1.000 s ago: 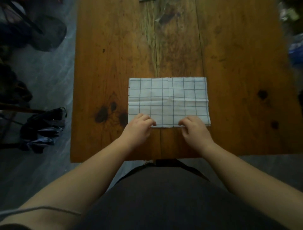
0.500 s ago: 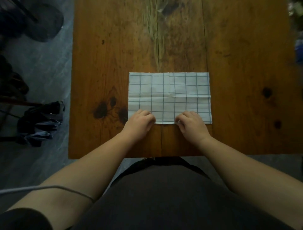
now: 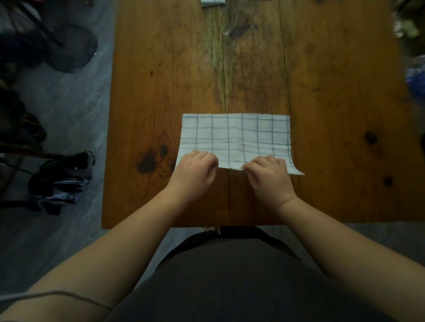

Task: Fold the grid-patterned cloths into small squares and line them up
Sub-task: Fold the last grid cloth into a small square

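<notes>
A white cloth with a dark grid pattern lies as a wide rectangle on the wooden table, near its front edge. My left hand pinches the cloth's near edge left of the middle. My right hand pinches the same edge to the right of the middle. The near edge is lifted off the table and its right corner curls outward. A vertical crease runs down the cloth's centre.
A small folded grid cloth shows partly at the table's far edge. Dark bags and other dark objects sit on the grey floor to the left. Blurred items lie off the table's right side.
Both hands have closed on the cloth's near edge and raised it off the table. The near edge now bows upward, where before it lay flat.
</notes>
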`<state>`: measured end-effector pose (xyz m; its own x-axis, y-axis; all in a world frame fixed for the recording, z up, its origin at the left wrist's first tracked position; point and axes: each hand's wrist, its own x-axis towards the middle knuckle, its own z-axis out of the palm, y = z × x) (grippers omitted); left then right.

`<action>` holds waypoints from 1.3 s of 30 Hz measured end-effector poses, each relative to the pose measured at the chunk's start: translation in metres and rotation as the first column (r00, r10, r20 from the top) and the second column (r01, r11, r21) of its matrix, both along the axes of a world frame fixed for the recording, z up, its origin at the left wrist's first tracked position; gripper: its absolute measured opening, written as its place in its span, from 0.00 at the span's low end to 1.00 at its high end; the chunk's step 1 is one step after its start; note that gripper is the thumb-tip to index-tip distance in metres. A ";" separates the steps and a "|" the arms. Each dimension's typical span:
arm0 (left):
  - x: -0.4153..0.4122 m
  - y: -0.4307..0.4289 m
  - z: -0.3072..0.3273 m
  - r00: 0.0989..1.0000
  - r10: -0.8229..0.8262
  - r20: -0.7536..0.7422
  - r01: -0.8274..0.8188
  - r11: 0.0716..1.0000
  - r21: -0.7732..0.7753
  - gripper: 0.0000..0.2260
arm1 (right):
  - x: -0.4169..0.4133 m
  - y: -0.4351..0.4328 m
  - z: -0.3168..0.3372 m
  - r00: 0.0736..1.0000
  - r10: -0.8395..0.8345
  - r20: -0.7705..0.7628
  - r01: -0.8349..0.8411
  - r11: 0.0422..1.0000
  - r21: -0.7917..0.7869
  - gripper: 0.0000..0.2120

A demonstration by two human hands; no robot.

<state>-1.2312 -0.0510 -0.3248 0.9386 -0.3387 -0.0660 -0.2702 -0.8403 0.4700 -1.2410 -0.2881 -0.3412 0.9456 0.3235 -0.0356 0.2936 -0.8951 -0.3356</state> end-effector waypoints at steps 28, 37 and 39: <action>-0.066 -0.037 0.169 0.921 -0.062 0.386 0.049 0.998 0.042 0.12 | -0.072 0.005 0.190 0.962 -0.017 0.271 0.002 0.998 0.056 0.12; -0.068 -0.050 0.180 0.915 0.141 0.378 -0.172 0.984 0.049 0.09 | -0.067 -0.095 0.189 0.951 -0.142 0.273 0.119 0.988 0.099 0.08; -0.067 -0.055 0.179 0.911 0.176 0.372 -0.207 0.977 0.046 0.09 | -0.065 -0.115 0.188 0.941 -0.180 0.286 0.157 0.983 0.100 0.07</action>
<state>-1.2981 -0.1058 -0.1454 0.9490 -0.1581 0.2727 -0.2393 -0.9244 0.2970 -1.3058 -0.4032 -0.1535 0.9515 0.1499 0.2686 0.2360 -0.9157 -0.3252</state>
